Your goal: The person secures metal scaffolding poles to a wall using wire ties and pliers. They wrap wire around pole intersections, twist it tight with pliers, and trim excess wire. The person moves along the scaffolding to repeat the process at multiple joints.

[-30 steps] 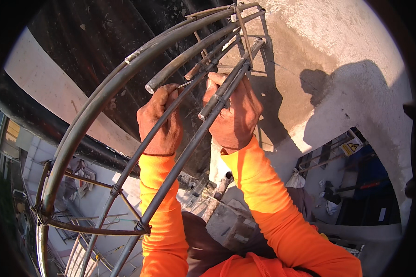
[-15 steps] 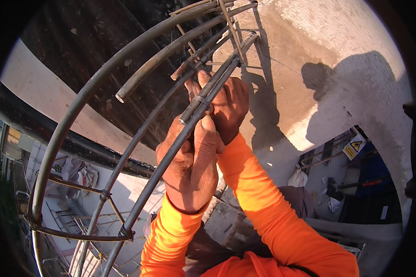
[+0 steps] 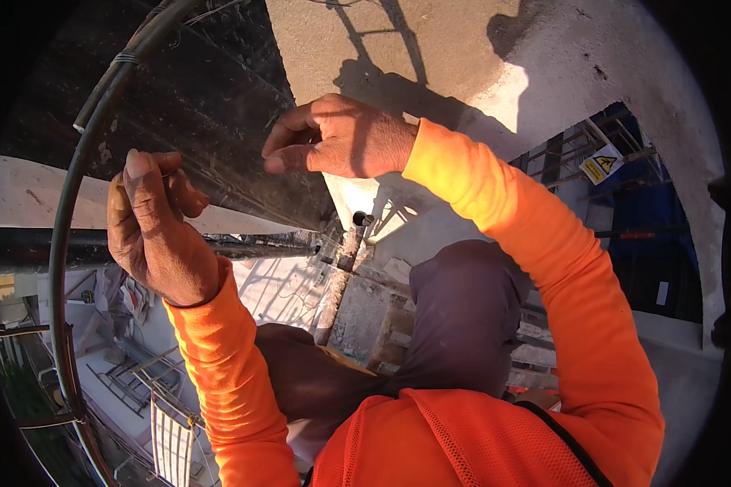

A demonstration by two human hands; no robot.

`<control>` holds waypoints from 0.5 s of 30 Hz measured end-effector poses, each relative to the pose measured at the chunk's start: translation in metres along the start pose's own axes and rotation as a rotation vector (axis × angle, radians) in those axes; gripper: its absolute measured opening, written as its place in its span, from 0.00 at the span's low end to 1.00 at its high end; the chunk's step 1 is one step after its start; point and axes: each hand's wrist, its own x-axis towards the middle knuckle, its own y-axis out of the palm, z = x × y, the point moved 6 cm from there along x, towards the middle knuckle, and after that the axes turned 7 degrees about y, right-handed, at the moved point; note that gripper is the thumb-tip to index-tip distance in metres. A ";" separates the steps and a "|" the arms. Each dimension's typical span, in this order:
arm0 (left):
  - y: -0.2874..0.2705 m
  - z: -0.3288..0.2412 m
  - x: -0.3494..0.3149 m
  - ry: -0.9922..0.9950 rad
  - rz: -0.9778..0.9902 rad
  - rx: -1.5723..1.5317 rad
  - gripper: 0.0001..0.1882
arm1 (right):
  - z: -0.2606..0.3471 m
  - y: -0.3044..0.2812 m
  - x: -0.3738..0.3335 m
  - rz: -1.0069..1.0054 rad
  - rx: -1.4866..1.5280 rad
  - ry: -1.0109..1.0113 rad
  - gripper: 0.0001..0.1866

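Observation:
My left hand (image 3: 161, 231) is raised beside a curved steel rebar (image 3: 60, 243) at the left. Its fingers are curled toward the thumb. A thin dark line shows by the fingertips, too fine to name. My right hand (image 3: 345, 140) hangs in the air in the upper middle, apart from the bars. Its thumb and forefinger come close together, and anything between them is too small to see. At the upper left a short rebar end (image 3: 89, 114) lies along the curved rebar, bound to it by a wire tie (image 3: 126, 58).
Behind the bars stands a dark, stained panel (image 3: 219, 105). A rough concrete wall (image 3: 455, 49) carries shadows. A yellow warning sign (image 3: 601, 165) hangs at the right, near an opening. Far below at the left lie metal frames (image 3: 130, 381). My knee (image 3: 467, 300) is bent below my right forearm.
Both hands have come off the wire-tied bars and moved apart, the left to the left, the right upward and left. The rebar cage now appears farther left in the view.

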 end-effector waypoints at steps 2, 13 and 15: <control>-0.002 0.011 -0.004 -0.055 0.062 0.005 0.19 | -0.085 0.022 -0.045 0.211 -0.261 0.229 0.19; -0.003 0.077 -0.058 -0.415 0.366 0.179 0.15 | -0.300 0.114 -0.136 0.225 -0.590 0.412 0.15; -0.006 0.097 -0.068 -0.509 0.501 0.305 0.14 | -0.277 0.099 -0.121 0.269 -0.638 0.447 0.15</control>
